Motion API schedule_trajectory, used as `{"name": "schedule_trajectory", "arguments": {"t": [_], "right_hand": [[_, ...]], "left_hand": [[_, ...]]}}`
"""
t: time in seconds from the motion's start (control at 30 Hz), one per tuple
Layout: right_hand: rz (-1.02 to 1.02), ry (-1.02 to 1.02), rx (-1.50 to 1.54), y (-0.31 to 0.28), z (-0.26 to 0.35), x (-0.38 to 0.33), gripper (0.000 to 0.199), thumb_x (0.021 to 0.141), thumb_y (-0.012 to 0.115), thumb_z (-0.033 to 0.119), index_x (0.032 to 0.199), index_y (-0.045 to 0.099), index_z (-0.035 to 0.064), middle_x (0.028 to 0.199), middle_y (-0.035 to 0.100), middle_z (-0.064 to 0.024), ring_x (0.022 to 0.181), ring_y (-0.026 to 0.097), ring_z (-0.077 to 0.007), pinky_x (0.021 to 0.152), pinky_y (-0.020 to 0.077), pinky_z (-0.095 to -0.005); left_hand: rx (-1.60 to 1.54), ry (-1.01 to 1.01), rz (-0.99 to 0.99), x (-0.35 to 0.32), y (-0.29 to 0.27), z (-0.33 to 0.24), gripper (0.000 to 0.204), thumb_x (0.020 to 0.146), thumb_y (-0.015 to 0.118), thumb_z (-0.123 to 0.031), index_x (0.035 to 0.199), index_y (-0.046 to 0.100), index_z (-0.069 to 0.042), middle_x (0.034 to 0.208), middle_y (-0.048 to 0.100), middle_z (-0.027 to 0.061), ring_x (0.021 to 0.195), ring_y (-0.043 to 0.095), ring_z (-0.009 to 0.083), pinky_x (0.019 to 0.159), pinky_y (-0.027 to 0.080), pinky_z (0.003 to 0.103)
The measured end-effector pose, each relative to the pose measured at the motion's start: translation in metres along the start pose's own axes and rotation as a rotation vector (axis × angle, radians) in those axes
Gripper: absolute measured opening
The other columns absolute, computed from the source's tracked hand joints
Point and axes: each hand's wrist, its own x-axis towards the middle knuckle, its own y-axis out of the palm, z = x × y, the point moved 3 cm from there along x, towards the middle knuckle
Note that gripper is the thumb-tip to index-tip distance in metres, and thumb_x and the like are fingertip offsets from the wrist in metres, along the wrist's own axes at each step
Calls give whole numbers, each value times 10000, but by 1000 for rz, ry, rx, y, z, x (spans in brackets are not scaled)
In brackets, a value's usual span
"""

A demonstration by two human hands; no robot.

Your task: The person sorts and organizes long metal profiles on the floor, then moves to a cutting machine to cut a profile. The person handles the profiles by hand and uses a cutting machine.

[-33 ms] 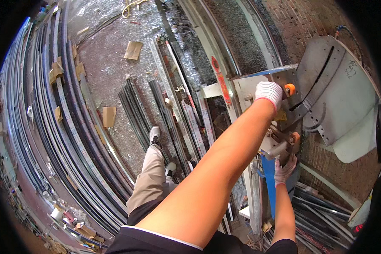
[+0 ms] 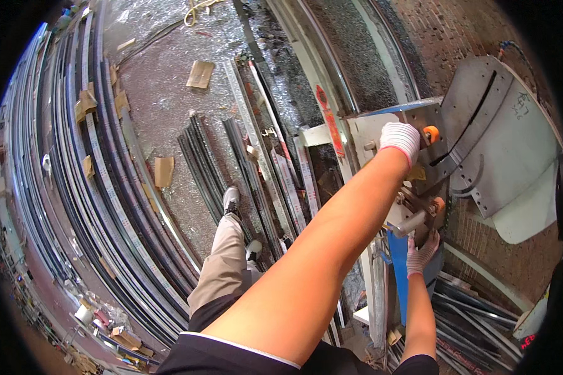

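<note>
My left hand (image 2: pixel 400 140), in a white striped glove, is closed at the steel plate of a machine (image 2: pixel 428 119). An orange knob (image 2: pixel 431 134) sits just right of its knuckles; what the fingers wrap round is hidden beneath them. Lower down, my right hand (image 2: pixel 421 255), also gloved, has its fingers curled against a dark metal piece (image 2: pixel 426 235) under the machine's clamp-like fitting. Above that hand are a second orange knob (image 2: pixel 438 204) and a grey cylinder (image 2: pixel 410 223). A blue panel (image 2: pixel 397 269) stands left of the right wrist.
A slotted curved plate (image 2: pixel 475 112) extends right of the machine. Long metal profiles (image 2: pixel 100 187) lie along the left floor, shorter dark ones (image 2: pixel 201 162) nearer the middle. Cardboard pieces (image 2: pixel 164 172) are scattered about. More bars (image 2: pixel 475 319) lie lower right. A person's shoe (image 2: pixel 231 199) is among the profiles.
</note>
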Motion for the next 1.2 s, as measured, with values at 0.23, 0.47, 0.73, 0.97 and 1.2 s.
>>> {"name": "schedule_trajectory", "arguments": {"t": [0.23,0.47,0.73,0.97,1.2], "right_hand": [[-25,40,204,2,32,30,1109,788,855,389,1582,166,34,1596,297,-206,1460,349,-349,1233,304,-493],[-31,-53,-123,-11,69,60,982,804,751,593,1494,438,-32,1550,377,-240,1474,312,-385,1215,301,-523],[-22,-45,-166,-12,102,83,906,798,786,458,1480,448,-33,1533,403,-231,1463,318,-395,1218,292,-515],[-29,-28,-162,-8,123,104,923,798,782,468,1489,434,-36,1529,407,-228,1462,316,-395,1220,281,-515],[-22,-53,-179,-4,142,126,918,802,772,462,1496,422,-26,1535,395,-232,1462,313,-405,1218,276,-532]], "left_hand": [[3,-20,54,20,-36,20,322,721,818,-163,1034,801,-90,1020,771,154,967,754,301,852,592,390],[109,41,-38,35,-69,37,279,766,729,-193,1016,804,-94,1047,760,171,1011,729,339,875,583,412],[151,-35,-62,41,-104,46,263,816,725,-222,1045,801,-117,1091,762,137,1033,736,287,859,581,368],[181,-21,-57,47,-131,55,335,814,738,-230,1129,788,-129,1134,764,106,1063,734,269,876,575,391],[133,-26,-60,64,-151,73,330,828,747,-243,1137,786,-135,1136,766,99,1050,739,259,879,574,377]]}}
